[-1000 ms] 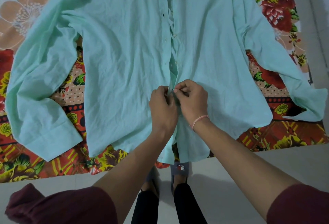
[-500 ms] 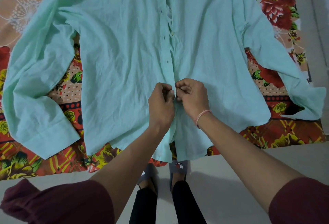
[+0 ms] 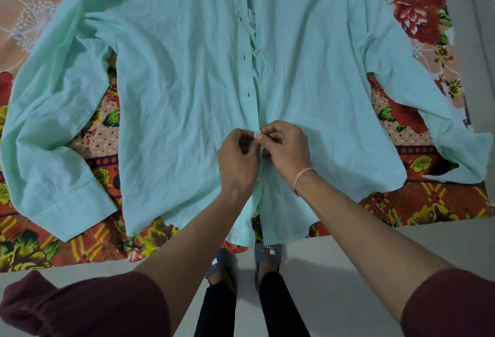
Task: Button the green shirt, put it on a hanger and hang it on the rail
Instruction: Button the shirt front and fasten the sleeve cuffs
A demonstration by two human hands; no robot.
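BUTTONING UP: A person's left hand [image 3: 237,161] and right hand [image 3: 288,149] meet at the front opening of a pale green long-sleeved shirt [image 3: 174,82]. The shirt lies face up, sleeves spread, on a red, yellow and orange floral bedspread [image 3: 417,12]. The fingers [image 3: 263,136] of both hands are curled and pinch the two front edges together low on the garment, apparently working a button through its hole. That button is hidden under the fingertips.

Above the hands the front lies unfastened. A row of small dark buttonholes [image 3: 244,57] runs along one edge, and a pale round button [image 3: 257,51] shows on the other. A thin pink thread bracelet [image 3: 304,175] circles the right wrist. No hanger or rail is in view.

The thin, creased cloth looks light and limp, likely to slide and bunch rather than hold a shape. Each fastening is therefore best taken right at the edge strip, one hand on the button and the other beside its hole. For lifting later, the collar or shoulders seem the surest hold. By this reading the task is in its early buttoning stage.
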